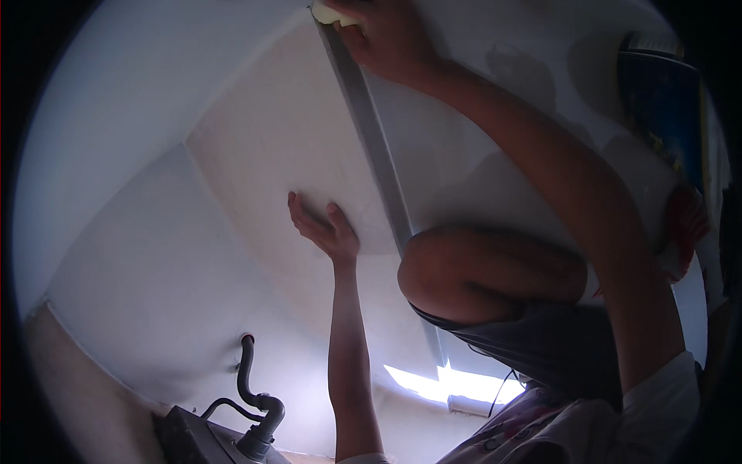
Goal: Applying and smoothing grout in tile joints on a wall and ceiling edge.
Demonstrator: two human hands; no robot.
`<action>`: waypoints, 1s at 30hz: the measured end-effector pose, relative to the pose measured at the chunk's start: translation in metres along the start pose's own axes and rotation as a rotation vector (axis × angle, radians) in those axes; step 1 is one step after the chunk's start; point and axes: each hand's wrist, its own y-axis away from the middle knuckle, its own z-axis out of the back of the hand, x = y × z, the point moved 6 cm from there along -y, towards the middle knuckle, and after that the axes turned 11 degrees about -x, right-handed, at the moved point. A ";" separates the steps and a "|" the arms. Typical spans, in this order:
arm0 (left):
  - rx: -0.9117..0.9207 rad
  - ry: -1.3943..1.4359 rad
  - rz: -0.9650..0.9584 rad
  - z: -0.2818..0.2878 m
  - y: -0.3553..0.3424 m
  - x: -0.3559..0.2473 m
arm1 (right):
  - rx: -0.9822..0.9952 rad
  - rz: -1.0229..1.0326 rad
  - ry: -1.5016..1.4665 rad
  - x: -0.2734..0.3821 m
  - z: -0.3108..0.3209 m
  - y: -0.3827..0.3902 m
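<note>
My right hand (394,42), at the top of the view, is closed around a pale yellow, sponge-like piece (332,15). That piece touches the upper end of a long grey strip (362,120), which runs down along the edge of a pale beige panel (270,100). Lower down, my left hand (325,230) rests against the panel with its fingers apart and nothing in it. Part of the held piece is hidden by my fingers and cut off by the picture's edge.
My bent knee (433,271) is close to the strip's right side. A dark grey curved pipe (269,421) joins a grey box-like fixture (193,437) at lower left. On the right are a dark blue container (663,104) and a red object (682,228).
</note>
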 end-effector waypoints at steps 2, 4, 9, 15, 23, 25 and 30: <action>0.003 -0.008 -0.023 -0.002 0.000 -0.002 | 0.028 0.015 0.000 -0.005 -0.005 0.002; 0.008 -0.013 -0.045 -0.005 0.000 -0.004 | 0.088 0.013 -0.010 -0.011 -0.010 0.017; -0.014 -0.062 -0.069 0.008 -0.002 0.005 | 0.309 0.082 -0.031 0.032 0.020 0.065; -0.006 -0.046 -0.078 0.004 -0.003 0.000 | 0.132 -0.213 -0.062 0.000 0.016 0.015; 0.001 -0.030 -0.060 0.006 -0.003 0.001 | 0.051 -0.012 0.127 -0.002 -0.009 0.003; 0.006 -0.017 -0.057 0.006 -0.003 0.000 | 0.051 -0.021 0.132 -0.004 -0.014 0.004; 0.003 0.002 -0.038 0.004 -0.001 -0.004 | 0.045 -0.032 0.146 -0.009 -0.017 0.006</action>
